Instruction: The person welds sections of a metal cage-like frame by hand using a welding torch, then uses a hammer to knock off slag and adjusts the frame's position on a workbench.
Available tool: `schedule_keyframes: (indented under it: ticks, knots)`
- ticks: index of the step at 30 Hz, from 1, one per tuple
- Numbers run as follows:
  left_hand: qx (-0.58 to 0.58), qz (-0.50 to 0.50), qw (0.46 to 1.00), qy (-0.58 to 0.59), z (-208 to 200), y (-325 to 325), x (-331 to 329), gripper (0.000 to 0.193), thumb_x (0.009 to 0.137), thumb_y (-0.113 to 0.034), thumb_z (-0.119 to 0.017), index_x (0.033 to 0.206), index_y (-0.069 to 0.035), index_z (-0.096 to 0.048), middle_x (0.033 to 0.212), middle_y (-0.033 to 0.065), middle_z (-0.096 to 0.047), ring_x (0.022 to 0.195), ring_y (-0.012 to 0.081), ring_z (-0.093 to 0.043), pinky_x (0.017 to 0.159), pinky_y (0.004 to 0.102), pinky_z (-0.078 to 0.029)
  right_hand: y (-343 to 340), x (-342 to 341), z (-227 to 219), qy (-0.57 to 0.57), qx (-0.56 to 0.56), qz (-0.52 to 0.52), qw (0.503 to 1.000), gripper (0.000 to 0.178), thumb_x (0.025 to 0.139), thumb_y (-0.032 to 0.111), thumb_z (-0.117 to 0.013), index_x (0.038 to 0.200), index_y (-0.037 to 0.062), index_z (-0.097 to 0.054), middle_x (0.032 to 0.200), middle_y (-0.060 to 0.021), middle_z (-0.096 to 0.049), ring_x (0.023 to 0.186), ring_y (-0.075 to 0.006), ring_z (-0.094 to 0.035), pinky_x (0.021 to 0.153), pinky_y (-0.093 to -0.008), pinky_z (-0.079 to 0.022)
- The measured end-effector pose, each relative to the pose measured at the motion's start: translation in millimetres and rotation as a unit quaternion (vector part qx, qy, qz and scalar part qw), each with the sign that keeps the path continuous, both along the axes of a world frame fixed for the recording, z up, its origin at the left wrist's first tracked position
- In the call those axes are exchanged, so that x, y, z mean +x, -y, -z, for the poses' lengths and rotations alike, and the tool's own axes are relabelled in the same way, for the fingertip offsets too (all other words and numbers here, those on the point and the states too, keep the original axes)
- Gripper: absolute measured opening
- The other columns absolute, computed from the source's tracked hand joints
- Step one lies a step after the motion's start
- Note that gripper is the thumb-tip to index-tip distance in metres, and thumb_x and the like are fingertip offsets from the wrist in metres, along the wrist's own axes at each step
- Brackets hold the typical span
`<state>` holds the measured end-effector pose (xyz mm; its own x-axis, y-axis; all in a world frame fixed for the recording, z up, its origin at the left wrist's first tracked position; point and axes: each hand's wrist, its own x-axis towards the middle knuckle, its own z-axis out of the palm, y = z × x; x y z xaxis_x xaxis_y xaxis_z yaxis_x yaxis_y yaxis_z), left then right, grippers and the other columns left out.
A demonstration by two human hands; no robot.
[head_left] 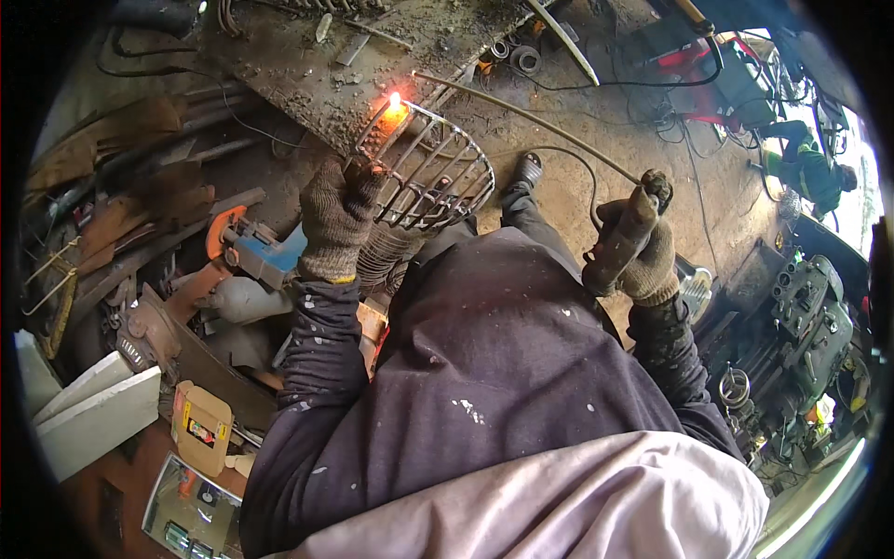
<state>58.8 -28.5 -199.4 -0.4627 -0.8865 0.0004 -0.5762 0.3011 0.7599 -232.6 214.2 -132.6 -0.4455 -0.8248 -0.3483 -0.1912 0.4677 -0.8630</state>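
Observation:
My left hand (pixel 337 212), in a knitted work glove, is closed on the near left edge of a rounded metal grate (pixel 445 170) made of parallel bars. A bright orange spot (pixel 395 102) glows at the grate's far left corner. My right hand (pixel 644 252), also gloved, grips a welding electrode holder (pixel 626 233). From its jaws a long thin electrode (pixel 531 119) slants up and left; its tip is a little right of the glowing spot and looks apart from it. My fingers partly hide the grate's left edge.
A dirt-covered metal worktable (pixel 289 79) lies ahead. Scrap metal (pixel 140 205), a blue tool (pixel 270 253) and a cardboard box (pixel 202 429) crowd the left. A cable (pixel 582 163) runs beside my leg. Machinery (pixel 810 317) stands right; another person (pixel 819 177) is farther off.

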Motion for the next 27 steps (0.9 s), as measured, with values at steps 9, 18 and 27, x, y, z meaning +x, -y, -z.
schedule_keyframes:
  ticks: [9,18,27]
  knots:
    - [-0.031,-0.005,0.999,-0.015,26.2,2.0,12.8,0.04,0.089,-0.037,-0.069,0.105,-0.002,-0.061,0.085,0.0045,-0.065,0.078,0.0131,-0.062,0.066,0.027,-0.048,-2.5,7.9,-0.4,-0.005,-0.015,0.009,1.0,0.04,0.066,0.012,-0.08,0.102,0.0019,-0.066,0.082,-0.0004,-0.063,0.076,-0.0108,-0.059,0.071,-0.0292,-0.05]
    - [-0.063,-0.023,0.991,-0.113,21.3,-3.6,24.1,0.039,0.08,-0.038,-0.078,0.08,-0.005,-0.057,0.07,0.0037,-0.061,0.064,0.0143,-0.058,0.061,0.0315,-0.049,-12.2,-0.5,2.4,0.029,-0.022,0.061,0.997,0.045,0.071,0.013,-0.078,0.11,-0.0007,-0.061,0.085,-0.0012,-0.06,0.075,-0.0116,-0.06,0.067,-0.0278,-0.051]
    - [-0.111,0.02,0.989,-0.094,-28.4,2.8,28.2,0.03,0.086,-0.031,-0.073,0.091,-0.003,-0.062,0.078,0.0038,-0.065,0.072,0.0131,-0.061,0.064,0.0271,-0.048,-19.5,-9.4,3.8,0.09,-0.077,0.135,0.984,0.039,0.071,0.01,-0.08,0.106,0.0022,-0.065,0.096,-0.0023,-0.066,0.085,-0.0111,-0.062,0.079,-0.0272,-0.05]
